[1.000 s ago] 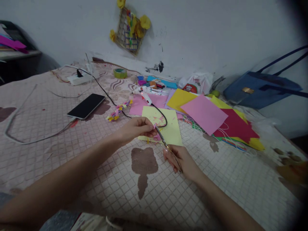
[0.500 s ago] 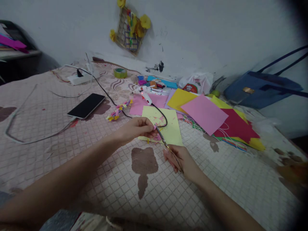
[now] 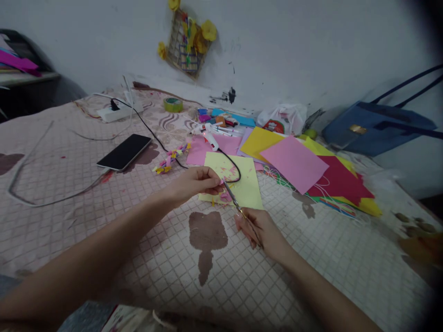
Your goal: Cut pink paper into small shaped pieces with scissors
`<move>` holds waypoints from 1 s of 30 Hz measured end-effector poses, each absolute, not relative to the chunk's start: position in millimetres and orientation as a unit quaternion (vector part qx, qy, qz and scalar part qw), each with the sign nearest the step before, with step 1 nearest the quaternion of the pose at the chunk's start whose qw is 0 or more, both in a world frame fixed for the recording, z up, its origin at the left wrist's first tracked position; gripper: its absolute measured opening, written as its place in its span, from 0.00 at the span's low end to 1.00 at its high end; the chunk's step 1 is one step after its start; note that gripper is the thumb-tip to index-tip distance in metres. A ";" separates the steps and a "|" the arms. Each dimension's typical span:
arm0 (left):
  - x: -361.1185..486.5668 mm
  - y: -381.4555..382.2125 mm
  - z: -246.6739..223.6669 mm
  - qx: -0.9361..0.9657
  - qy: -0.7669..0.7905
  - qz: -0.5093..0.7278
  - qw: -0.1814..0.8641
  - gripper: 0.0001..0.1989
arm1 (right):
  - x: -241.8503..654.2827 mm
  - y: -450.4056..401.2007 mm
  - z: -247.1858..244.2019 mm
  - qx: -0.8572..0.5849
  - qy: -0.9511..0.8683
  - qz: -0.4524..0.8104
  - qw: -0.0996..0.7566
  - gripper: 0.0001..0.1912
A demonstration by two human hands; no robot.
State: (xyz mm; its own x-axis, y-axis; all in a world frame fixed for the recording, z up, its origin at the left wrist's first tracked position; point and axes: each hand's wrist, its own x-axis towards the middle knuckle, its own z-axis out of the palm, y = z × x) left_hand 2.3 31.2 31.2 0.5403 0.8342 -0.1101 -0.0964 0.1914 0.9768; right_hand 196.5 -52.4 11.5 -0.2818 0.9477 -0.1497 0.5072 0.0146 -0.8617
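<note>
My left hand [image 3: 199,183] pinches a small piece of pink paper [image 3: 222,182] at its fingertips. Tweezers or scissors cannot be ruled apart by the tips alone, but the slim metal tool with gold-coloured handles looks like a pair of scissors [image 3: 232,196]. My right hand [image 3: 258,230] is wrapped round its handles, and the blades reach up to the pink piece. Below both hands' meeting point lies a pale yellow sheet [image 3: 251,189], strewn with pink and yellow paper scraps [image 3: 225,197].
A white glue gun [image 3: 209,137] with a black cord rests behind the sheet. Coloured papers [image 3: 294,163] spread to the right, near a blue bag [image 3: 377,127]. On the left are a phone [image 3: 124,152], a power strip [image 3: 119,112] and a colourful paper garland [image 3: 172,159].
My left hand has shifted very slightly to the left, the pink piece still at its fingertips. My right hand and the scissors stay almost in place.
</note>
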 end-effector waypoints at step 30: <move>-7.3 35.9 35.1 0.603 0.306 0.281 0.681 0.07 | 201.0 -52.0 18.9 -0.496 -0.630 0.554 0.226 0.18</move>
